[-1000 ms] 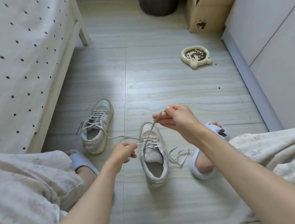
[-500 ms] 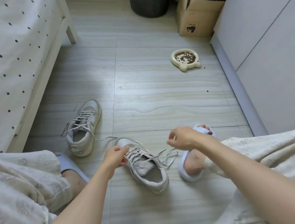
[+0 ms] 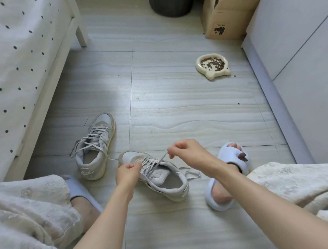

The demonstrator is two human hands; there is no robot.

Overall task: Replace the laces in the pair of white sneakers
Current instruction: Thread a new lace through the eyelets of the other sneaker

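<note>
The bed point(image 3: 2, 71) fills the 10 o'clock corner, and just off its edge the far sneaker point(image 3: 94, 146) stands upright on the floor point(image 3: 178, 110), toe toward 12 o'clock, its loosened laces spilling over the collar, as it did half a second ago. At centre the near sneaker point(image 3: 158, 174) lies angled on the tiles, toe toward 10 o'clock and heel toward 4 o'clock, much as before. The left hand point(image 3: 126, 173) pinches the lacing at the sneaker's left side, fingers curled on it. The lace point(image 3: 161, 160) runs taut from the eyelets up toward 1 o'clock into the right hand point(image 3: 186, 151), which grips it between thumb and fingertips; that hand now sits higher and nearer the toe than it did half a second back, when it was low beside the slipper. A loose lace end trails on the floor at the heel's 3 o'clock side. The right slipper point(image 3: 223, 181) is just beside it, and a pet bowl point(image 3: 213, 66) of kibble sits well apart at 1 o'clock.
</note>
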